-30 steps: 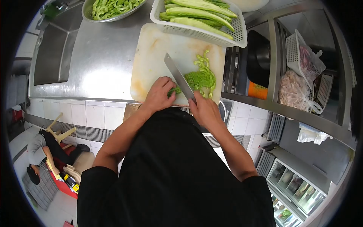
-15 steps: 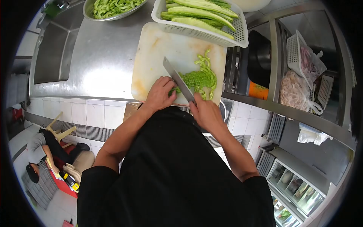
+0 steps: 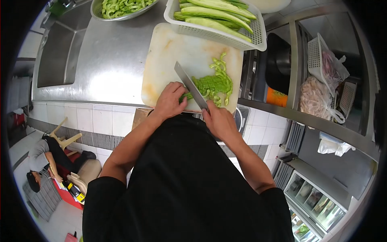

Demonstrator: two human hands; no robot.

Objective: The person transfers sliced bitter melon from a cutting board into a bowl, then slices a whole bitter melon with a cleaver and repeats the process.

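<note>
My right hand (image 3: 219, 122) grips the handle of a wide-bladed kitchen knife (image 3: 189, 84), its blade slanting away to the upper left. With curled fingers, my left hand (image 3: 170, 100) presses on the uncut end of a green gourd (image 3: 187, 96) close beside the blade. A pile of thin green gourd slices (image 3: 217, 84) lies right of the blade, some strands straggling toward the board's back. All this rests on a white cutting board (image 3: 161, 52) with brownish stains. The blade's cutting edge is hidden among the slices and fingers.
A white plastic basket (image 3: 217, 34) of long gourd halves overlaps the board's back edge. A metal bowl (image 3: 125, 17) of cut gourd stands back left, near a sink (image 3: 58, 60). Shelving with bagged food (image 3: 316, 97) stands right. Another person (image 3: 48, 155) sits low at left.
Both hands and the knife keep nearly the same place over the gourd. The whole view has shifted slightly, so the board and basket appear a little further right.
</note>
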